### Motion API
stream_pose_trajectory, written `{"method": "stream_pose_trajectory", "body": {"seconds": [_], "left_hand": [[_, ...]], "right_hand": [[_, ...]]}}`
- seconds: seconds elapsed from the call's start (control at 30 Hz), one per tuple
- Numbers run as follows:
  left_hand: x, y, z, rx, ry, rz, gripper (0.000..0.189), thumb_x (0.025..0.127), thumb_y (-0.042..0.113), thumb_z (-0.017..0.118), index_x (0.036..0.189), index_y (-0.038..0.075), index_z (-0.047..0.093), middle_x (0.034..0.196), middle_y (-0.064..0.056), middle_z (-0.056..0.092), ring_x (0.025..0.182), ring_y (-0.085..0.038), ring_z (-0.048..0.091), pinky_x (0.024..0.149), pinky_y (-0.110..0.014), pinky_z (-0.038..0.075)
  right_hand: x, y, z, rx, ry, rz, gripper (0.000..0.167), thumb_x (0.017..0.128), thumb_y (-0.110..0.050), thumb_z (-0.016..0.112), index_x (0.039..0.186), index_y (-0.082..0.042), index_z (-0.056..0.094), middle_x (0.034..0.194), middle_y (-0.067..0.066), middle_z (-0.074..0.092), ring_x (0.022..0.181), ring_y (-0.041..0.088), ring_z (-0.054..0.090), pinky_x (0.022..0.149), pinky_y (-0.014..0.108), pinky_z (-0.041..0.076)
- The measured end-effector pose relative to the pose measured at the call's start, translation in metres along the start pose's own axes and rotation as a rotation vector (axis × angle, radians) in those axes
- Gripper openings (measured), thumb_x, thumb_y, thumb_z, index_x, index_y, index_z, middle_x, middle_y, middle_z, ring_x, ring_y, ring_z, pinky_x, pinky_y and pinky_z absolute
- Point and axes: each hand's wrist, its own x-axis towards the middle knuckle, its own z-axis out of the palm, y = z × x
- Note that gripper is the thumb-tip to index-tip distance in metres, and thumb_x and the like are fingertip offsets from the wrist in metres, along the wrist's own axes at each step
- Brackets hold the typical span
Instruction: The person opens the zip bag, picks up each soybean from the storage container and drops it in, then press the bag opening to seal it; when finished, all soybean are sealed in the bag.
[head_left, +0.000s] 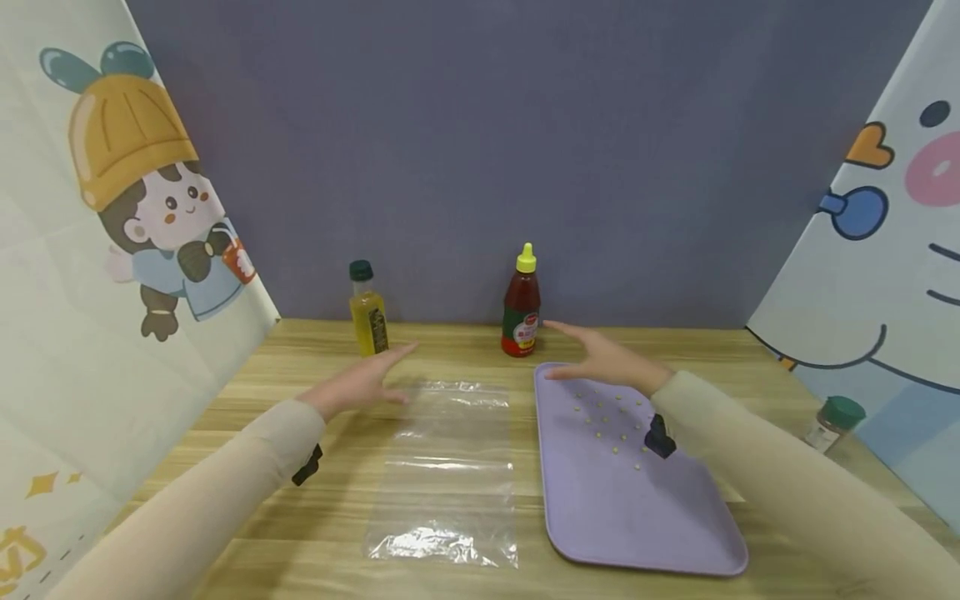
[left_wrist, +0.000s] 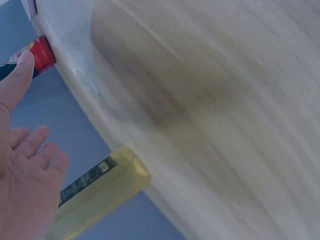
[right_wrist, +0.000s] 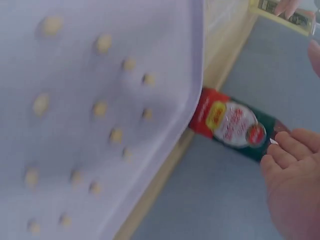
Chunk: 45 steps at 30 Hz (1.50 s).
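Note:
My left hand [head_left: 360, 383] is held over the table with its fingers extended and nothing in them, nearest a bottle of yellow oil [head_left: 369, 321] with a dark green cap. A clear plastic bag [head_left: 450, 475] lies flat to its right. Above the far edge of a lilac tray [head_left: 600, 525], my right hand [head_left: 611, 360] reaches toward a red sauce bottle [head_left: 521, 308] with a yellow nozzle cap. In the right wrist view the fingers overlap the upper part of the sauce bottle [right_wrist: 232, 122]; contact cannot be told. Several small yellowish pellets [right_wrist: 100, 108] are spread across the tray.
A small jar [head_left: 832, 421] with a green lid stands at the right, beyond my right forearm. The wooden table [head_left: 300, 517] ends at a grey-blue back panel [head_left: 480, 150]. Cartoon-printed sheets [head_left: 60, 333] flank it on both sides.

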Motion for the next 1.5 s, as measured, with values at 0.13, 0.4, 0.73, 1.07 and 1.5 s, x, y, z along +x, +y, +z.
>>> {"method": "stream_pose_trajectory", "body": {"seconds": [0.13, 0.4, 0.73, 1.07, 1.5], "left_hand": [[0.006, -0.001, 0.007, -0.054, -0.002, -0.026, 0.097, 0.082, 0.019, 0.075, 0.156, 0.012, 0.012, 0.161, -0.015, 0.017, 0.144, -0.042, 0.024, 0.118, -0.058, 0.020], [0.021, -0.007, 0.026, -0.107, 0.002, -0.053, 0.090, 0.080, 0.016, 0.077, 0.152, 0.006, 0.025, 0.150, -0.018, 0.041, 0.136, -0.041, 0.039, 0.114, -0.057, 0.032], [0.032, -0.002, 0.039, -0.065, 0.074, -0.044, 0.064, 0.079, 0.012, 0.078, 0.136, -0.001, 0.052, 0.123, -0.021, 0.064, 0.113, -0.036, 0.060, 0.102, -0.049, 0.049], [0.037, -0.001, 0.040, -0.048, 0.106, -0.126, 0.032, 0.074, 0.006, 0.080, 0.104, 0.001, 0.068, 0.101, -0.011, 0.069, 0.096, -0.026, 0.062, 0.093, -0.043, 0.053], [0.033, 0.000, 0.027, -0.281, 0.228, -0.191, 0.006, 0.083, -0.002, 0.068, 0.087, 0.002, 0.067, 0.086, -0.009, 0.067, 0.080, -0.018, 0.060, 0.075, -0.028, 0.056]], "right_hand": [[0.015, -0.003, 0.017, 0.078, -0.025, -0.045, 0.091, 0.084, -0.030, 0.075, 0.155, -0.009, 0.021, 0.158, 0.021, 0.025, 0.142, 0.044, 0.027, 0.115, 0.060, 0.027], [0.037, -0.009, 0.052, 0.176, -0.105, -0.008, 0.086, 0.083, -0.021, 0.077, 0.148, 0.006, 0.028, 0.150, 0.026, 0.037, 0.135, 0.045, 0.038, 0.112, 0.054, 0.037], [0.061, -0.012, 0.082, 0.127, -0.112, 0.119, 0.064, 0.082, -0.016, 0.078, 0.133, 0.009, 0.050, 0.117, 0.017, 0.064, 0.108, 0.027, 0.059, 0.097, 0.038, 0.051], [0.072, -0.021, 0.095, 0.056, -0.096, 0.144, 0.023, 0.078, -0.004, 0.077, 0.098, 0.002, 0.066, 0.076, 0.002, 0.058, 0.066, 0.009, 0.050, 0.058, 0.017, 0.043], [0.076, -0.023, 0.086, 0.107, 0.066, 0.162, 0.010, 0.076, -0.003, 0.078, 0.081, 0.001, 0.070, 0.069, 0.001, 0.066, 0.057, 0.006, 0.054, 0.054, 0.017, 0.049]]}}
